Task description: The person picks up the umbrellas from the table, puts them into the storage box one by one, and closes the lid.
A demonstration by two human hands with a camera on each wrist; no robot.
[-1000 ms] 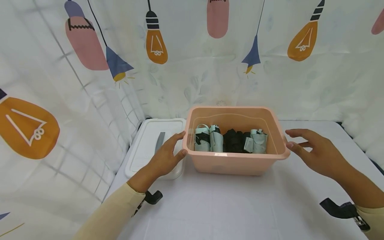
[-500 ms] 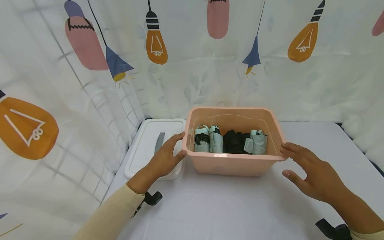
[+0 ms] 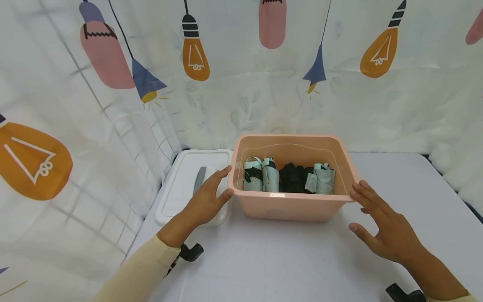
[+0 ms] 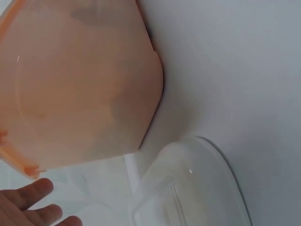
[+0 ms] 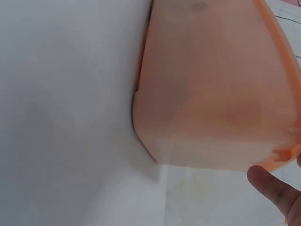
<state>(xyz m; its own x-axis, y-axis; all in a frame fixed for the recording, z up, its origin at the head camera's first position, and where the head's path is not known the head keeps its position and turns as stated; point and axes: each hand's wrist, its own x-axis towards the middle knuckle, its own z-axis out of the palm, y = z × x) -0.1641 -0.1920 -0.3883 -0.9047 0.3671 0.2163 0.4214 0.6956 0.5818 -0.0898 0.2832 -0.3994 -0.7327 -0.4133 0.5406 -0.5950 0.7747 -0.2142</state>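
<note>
**Pink plastic bin, filled, a hand at each end**

Pink plastic bin (image 3: 292, 205): stands at the centre of the white surface (image 3: 286, 260), open at the top. Contents: rolled cloths (image 3: 288, 178), pale green and black, packed in a row along the bottom.

White lid (image 3: 188, 182): lies flat on the surface at 9 o'clock of the bin, touching or just beside its left end. Not on the bin.

Left hand (image 3: 206, 201): at 9 o'clock of the bin, fingers straight and relaxed, fingertips at the rim's left end; holds nothing. It lies over the lid's near corner.

Right hand (image 3: 381, 226): at 3 o'clock of the bin, spread wide, fingertips touching or just short of the rim's right corner; which of the two I cannot tell. Holds nothing.

Status, as judged: bin loaded and flanked by both hands, but not gripped or raised. Lid unfitted.

Backdrop: curtain (image 3: 113, 96) printed with light bulbs, from 9 to 3 o'clock behind.
</note>
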